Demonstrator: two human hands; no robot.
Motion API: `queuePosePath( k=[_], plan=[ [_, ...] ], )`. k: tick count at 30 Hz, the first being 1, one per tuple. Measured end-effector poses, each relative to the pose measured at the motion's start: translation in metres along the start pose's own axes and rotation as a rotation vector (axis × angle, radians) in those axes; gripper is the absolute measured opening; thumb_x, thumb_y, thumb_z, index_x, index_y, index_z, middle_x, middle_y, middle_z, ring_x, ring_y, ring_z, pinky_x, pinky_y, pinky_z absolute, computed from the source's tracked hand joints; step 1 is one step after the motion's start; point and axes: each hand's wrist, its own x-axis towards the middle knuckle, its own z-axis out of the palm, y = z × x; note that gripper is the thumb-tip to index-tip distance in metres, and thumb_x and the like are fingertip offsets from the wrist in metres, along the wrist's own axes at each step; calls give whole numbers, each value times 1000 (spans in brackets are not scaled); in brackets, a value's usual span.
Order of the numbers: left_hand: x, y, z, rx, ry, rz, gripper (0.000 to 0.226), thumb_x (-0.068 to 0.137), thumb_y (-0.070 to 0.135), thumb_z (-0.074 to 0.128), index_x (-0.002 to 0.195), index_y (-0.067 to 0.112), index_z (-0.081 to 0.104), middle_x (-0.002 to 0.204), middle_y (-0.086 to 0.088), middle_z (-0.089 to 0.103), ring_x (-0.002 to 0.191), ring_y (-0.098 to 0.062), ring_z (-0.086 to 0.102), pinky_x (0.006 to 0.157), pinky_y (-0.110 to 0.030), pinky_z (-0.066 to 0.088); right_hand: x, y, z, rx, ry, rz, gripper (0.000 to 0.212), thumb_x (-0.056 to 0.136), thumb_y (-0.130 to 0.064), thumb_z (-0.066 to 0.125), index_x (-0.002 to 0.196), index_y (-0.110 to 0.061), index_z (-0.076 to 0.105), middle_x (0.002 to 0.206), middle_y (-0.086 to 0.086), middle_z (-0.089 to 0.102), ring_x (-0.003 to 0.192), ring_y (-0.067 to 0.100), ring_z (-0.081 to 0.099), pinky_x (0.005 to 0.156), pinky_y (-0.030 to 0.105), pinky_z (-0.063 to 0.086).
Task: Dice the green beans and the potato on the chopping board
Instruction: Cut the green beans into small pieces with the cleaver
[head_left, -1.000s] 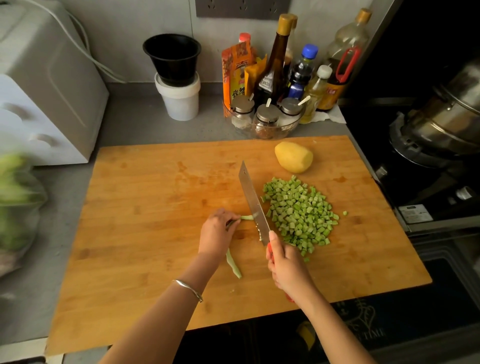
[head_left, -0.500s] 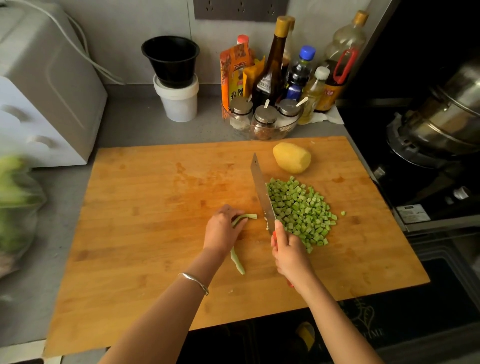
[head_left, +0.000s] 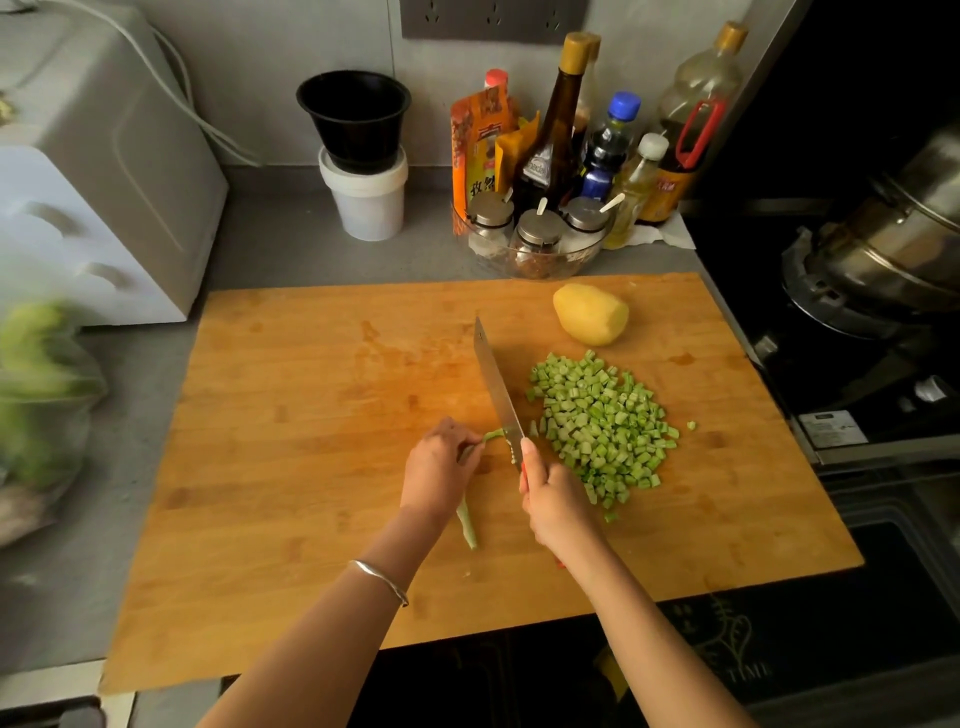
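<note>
The person is dicing the green beans, and by the look of it that step is nearing its end. The left hand (head_left: 439, 467) is pinning a single green bean (head_left: 467, 522) to the chopping board (head_left: 311, 415), fingers curled down over its middle. The right hand (head_left: 550, 499) is gripping the red handle of the knife (head_left: 496, 384). The blade is standing at the bean's curled tip, between the left hand and the diced pile (head_left: 602, 426) lying just to its right. The potato (head_left: 591, 314) is sitting whole near the board's far edge, beyond the pile, so that half of the task is probably not yet begun. The next move is likely calling for short, even cuts, with the left fingertips tucked back as they feed the bean toward the blade. The bean's middle is hiding under the left hand, and the handle is almost swallowed by the right. Whether the edge is touching the board is impossible to tell. A bag (head_left: 36, 395) of something green is lying blurred and cut off at the left of the desk (head_left: 291, 244).
</note>
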Motion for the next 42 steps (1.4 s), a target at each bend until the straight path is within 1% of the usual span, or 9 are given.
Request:
queuePosePath(
  k=[5, 11, 18, 22, 28, 31, 36, 39, 42],
  plan=[
    [12, 1, -6, 72, -58, 77, 15, 88, 23, 67, 96, 13, 74, 89, -3, 64, 78, -22, 60, 63, -30, 47, 3, 10, -10, 82, -3, -18, 59, 95, -63, 29, 62, -17, 46, 39, -7, 37, 38, 14, 35, 47, 28, 25],
    [14, 7, -16, 117, -45, 52, 29, 84, 43, 67, 104, 22, 67, 96, 7, 61, 83, -14, 57, 64, -28, 48, -9, 16, -23, 159, -18, -46, 57, 96, -60, 29, 64, -16, 44, 40, -8, 32, 36, 10, 30, 43, 24, 23],
    [2, 3, -21, 133, -47, -32, 13, 87, 26, 65, 97, 19, 70, 91, 2, 64, 78, -19, 60, 63, -30, 48, -14, 11, -15, 162, -69, -71, 57, 98, -58, 30, 63, -15, 45, 40, -8, 34, 36, 11, 32, 45, 26, 25],
    [1, 4, -16, 70, -40, -39, 9, 85, 19, 68, 91, 12, 71, 91, -6, 65, 75, -25, 62, 63, -35, 50, -9, 10, 0, 30, -14, 8, 61, 95, -65, 30, 63, -17, 49, 49, -6, 44, 45, 18, 42, 51, 29, 32],
    [6, 5, -16, 96, -46, 6, 13, 88, 21, 65, 97, 14, 71, 97, -5, 65, 79, -25, 62, 64, -32, 50, 2, 9, 1, 130, 15, -6, 59, 94, -64, 31, 60, -18, 47, 38, -8, 39, 42, 16, 38, 47, 29, 27],
    [13, 9, -13, 83, -50, 19, 17, 90, 25, 63, 103, 18, 70, 100, -1, 65, 82, -22, 62, 65, -29, 47, -1, 16, -10, 172, 11, -19, 58, 94, -64, 30, 61, -18, 45, 40, -7, 36, 39, 13, 34, 46, 29, 24],
    [7, 8, -9, 71, -24, 1, 20, 86, 26, 67, 104, 18, 68, 99, 1, 63, 83, -21, 60, 66, -33, 50, -9, 14, -18, 237, -54, -7, 55, 97, -59, 32, 64, -16, 44, 45, -5, 35, 36, 13, 31, 40, 23, 22],
    [4, 6, -9, 58, -14, 7, 14, 85, 19, 68, 99, 15, 71, 94, -2, 64, 79, -23, 61, 66, -36, 51, -12, 10, -15, 188, -68, -10, 57, 98, -58, 32, 63, -16, 45, 44, -5, 37, 37, 13, 34, 41, 25, 25],
    [5, 6, -8, 56, -8, 15, 12, 85, 17, 69, 96, 14, 72, 89, -3, 64, 75, -23, 61, 64, -31, 49, -7, 8, -4, 88, -17, 15, 61, 97, -61, 32, 60, -16, 47, 37, -7, 39, 40, 15, 38, 46, 27, 28]
  ],
)
